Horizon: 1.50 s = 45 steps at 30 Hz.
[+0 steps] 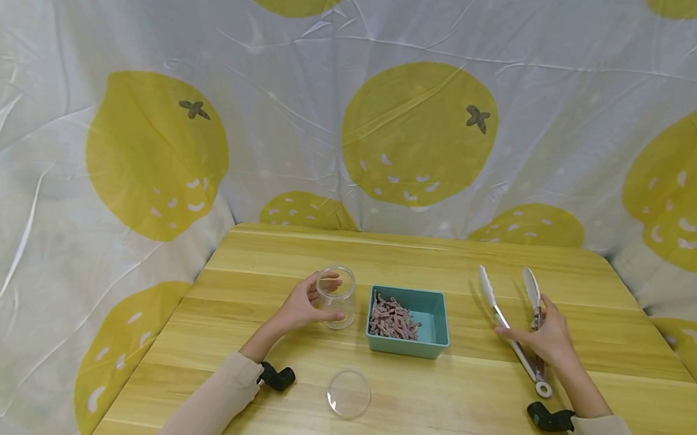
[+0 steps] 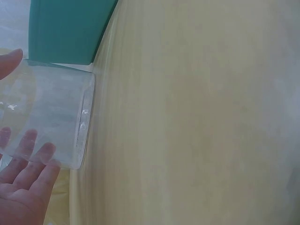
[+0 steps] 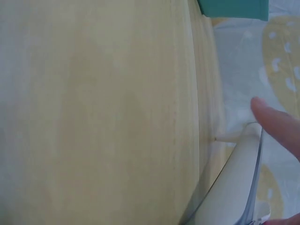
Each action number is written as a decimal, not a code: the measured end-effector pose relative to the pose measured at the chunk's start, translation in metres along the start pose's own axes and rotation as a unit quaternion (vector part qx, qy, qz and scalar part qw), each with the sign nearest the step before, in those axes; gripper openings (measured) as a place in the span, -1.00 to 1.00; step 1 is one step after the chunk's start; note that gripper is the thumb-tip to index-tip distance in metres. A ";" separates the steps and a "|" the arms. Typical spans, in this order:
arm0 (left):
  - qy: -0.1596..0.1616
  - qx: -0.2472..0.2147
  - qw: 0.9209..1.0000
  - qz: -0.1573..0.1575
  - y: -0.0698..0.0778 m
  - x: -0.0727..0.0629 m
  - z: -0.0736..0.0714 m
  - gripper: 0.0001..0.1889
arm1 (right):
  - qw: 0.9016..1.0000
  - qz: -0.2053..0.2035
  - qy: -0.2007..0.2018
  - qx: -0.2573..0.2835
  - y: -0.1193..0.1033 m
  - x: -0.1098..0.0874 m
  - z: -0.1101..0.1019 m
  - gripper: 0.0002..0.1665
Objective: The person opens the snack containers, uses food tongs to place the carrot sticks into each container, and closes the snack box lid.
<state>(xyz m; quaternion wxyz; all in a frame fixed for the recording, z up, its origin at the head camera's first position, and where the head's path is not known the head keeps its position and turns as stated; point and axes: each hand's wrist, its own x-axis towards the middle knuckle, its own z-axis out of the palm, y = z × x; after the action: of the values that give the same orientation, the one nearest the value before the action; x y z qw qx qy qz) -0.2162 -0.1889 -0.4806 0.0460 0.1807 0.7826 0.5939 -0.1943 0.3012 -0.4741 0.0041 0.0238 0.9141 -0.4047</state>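
Observation:
My left hand is around a clear jar with no lid on, standing on the table. Its thumb lies at the near side and its fingers reach behind; in the left wrist view the fingertips are against the jar's wall. On the right, my right hand holds metal tongs with pale, scalloped heads, thumb at the left arm and fingers at the right arm. The tongs' arms are spread wide, heads pointing away from me. In the right wrist view, the thumb extends over a tongs arm.
Between the hands stands a teal rectangular box with brownish-pink strips heaped in its left part. A clear round lid lies nearer me. The wooden table ends at a lemon-print curtain.

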 end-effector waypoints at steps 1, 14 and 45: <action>0.001 -0.002 1.000 -0.001 0.000 0.000 0.000 -0.15 | 1.000 -0.001 -0.003 -0.004 0.000 0.000 0.000 0.55; 0.003 0.000 1.000 -0.004 0.000 -0.002 -0.001 -0.15 | 0.998 -0.035 -0.002 -0.048 0.003 0.001 0.006 0.50; 0.001 0.008 1.000 0.014 -0.002 -0.001 0.000 -0.15 | 0.990 -0.090 0.052 -0.100 -0.010 -0.004 -0.012 -0.18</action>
<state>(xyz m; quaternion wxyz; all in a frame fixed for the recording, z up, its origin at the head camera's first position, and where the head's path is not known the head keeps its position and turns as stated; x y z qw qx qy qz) -0.2155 -0.1899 -0.4821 0.0355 0.1918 0.7849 0.5881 -0.1906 0.3027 -0.4585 -0.0775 -0.0378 0.9474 -0.3082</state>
